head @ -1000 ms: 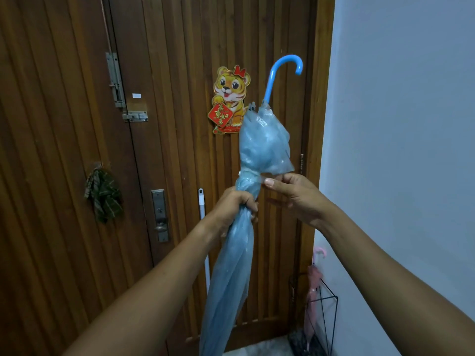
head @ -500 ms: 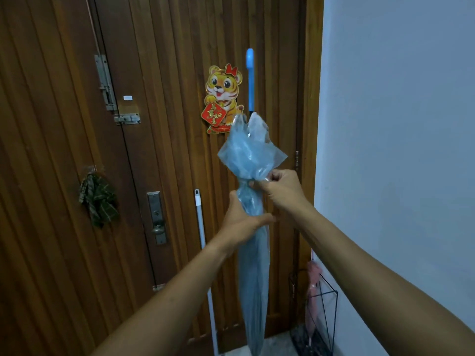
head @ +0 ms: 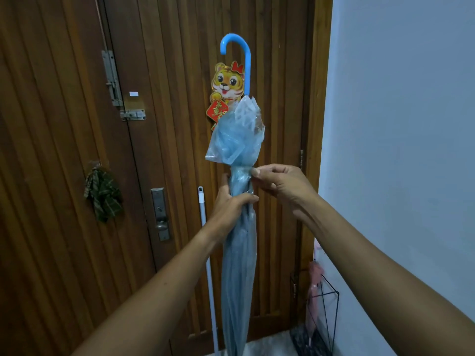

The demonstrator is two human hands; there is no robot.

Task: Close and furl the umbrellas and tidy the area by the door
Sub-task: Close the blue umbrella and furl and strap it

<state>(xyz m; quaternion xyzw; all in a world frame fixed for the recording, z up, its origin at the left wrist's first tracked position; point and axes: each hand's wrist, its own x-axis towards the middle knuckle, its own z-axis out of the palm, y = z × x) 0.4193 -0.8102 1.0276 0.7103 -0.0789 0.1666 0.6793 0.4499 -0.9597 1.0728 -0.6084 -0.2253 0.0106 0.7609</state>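
I hold a translucent light-blue umbrella (head: 239, 265) upright in front of the wooden door (head: 167, 150), its blue crook handle (head: 243, 57) pointing up. The canopy is gathered into a narrow roll below my hands and bunches loosely above them. My left hand (head: 231, 206) is wrapped around the rolled canopy. My right hand (head: 280, 183) pinches the canopy just above it, where it is cinched. A pink umbrella (head: 314, 286) stands in a black wire stand (head: 326, 317) at the lower right.
A white pole (head: 205, 253) leans against the door beside the umbrella. A tiger decoration (head: 226, 86), a dark checked cloth (head: 102, 194), a lock plate with knob (head: 160, 214) and a bolt latch (head: 115, 86) are on the door. A pale wall (head: 398, 150) is to the right.
The umbrella has turned about its shaft, so the crook now hooks to the left. My hands have shifted slightly on the canopy and still grip it.
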